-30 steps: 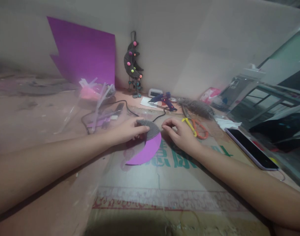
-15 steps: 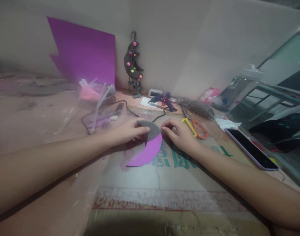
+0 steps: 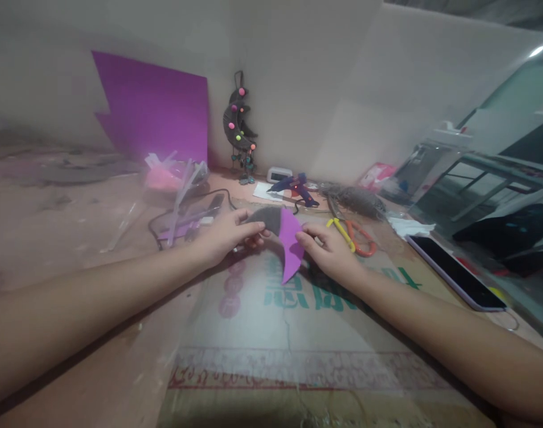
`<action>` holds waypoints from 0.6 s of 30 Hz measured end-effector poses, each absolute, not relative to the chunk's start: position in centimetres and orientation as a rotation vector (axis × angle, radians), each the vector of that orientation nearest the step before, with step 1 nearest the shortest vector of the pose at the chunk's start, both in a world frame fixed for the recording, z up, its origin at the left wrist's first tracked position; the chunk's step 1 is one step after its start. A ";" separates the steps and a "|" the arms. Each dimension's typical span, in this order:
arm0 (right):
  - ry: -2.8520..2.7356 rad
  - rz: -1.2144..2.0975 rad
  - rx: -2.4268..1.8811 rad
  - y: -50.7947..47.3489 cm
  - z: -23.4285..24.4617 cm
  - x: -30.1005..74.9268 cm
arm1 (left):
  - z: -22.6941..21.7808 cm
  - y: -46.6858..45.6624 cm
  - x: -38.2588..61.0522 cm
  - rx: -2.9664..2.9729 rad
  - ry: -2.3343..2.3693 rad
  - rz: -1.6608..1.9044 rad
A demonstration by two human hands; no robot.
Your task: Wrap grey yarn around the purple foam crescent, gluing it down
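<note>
A purple crescent cutout point(image 3: 290, 242), its upper part wrapped in grey yarn, is lifted off the cardboard sheet point(image 3: 271, 333) and tilted up. My left hand point(image 3: 227, 235) grips the grey wrapped end with thumb and fingers closed round it. On the crescent's right edge, my right hand point(image 3: 329, 249) pinches the purple part. Both forearms reach in from the bottom corners.
Yellow-and-orange scissors point(image 3: 354, 235) lie right of my right hand. A blue glue gun point(image 3: 296, 185), a grey yarn bundle point(image 3: 354, 199), a phone point(image 3: 456, 270), a plastic bag of sticks point(image 3: 177, 178), a purple sheet point(image 3: 153, 110) and a finished moon hanging point(image 3: 238, 128) stand around.
The crescent lay flat on the cardboard; now both hands have lifted and turned it upright. My right hand went from beside it to pinching its edge.
</note>
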State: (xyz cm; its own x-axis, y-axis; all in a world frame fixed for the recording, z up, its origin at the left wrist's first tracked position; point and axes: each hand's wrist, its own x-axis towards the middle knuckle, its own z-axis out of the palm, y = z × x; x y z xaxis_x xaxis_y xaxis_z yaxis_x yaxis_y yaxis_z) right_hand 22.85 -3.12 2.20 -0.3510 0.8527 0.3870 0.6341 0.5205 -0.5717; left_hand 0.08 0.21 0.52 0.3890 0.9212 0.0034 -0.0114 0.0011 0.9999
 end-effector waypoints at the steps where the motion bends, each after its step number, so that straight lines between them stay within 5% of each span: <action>1: -2.114 0.464 -1.198 -3.2 2.2 22.8 | 0.5 0.2 0.1 1.395 0.905 0.903; 18: -1.943 0.959 -1.231 -3.2 2.4 22.5 | 1.2 -1.1 0.3 1.938 0.947 0.711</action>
State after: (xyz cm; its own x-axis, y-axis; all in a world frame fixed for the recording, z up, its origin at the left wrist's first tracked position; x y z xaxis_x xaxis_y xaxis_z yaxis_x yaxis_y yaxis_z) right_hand 22.48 -3.20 2.44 -0.3580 0.9247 0.1298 0.4592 0.2954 -0.8378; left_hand 0.26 -1.08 1.23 0.5527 0.8246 0.1207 0.3458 -0.3587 0.8670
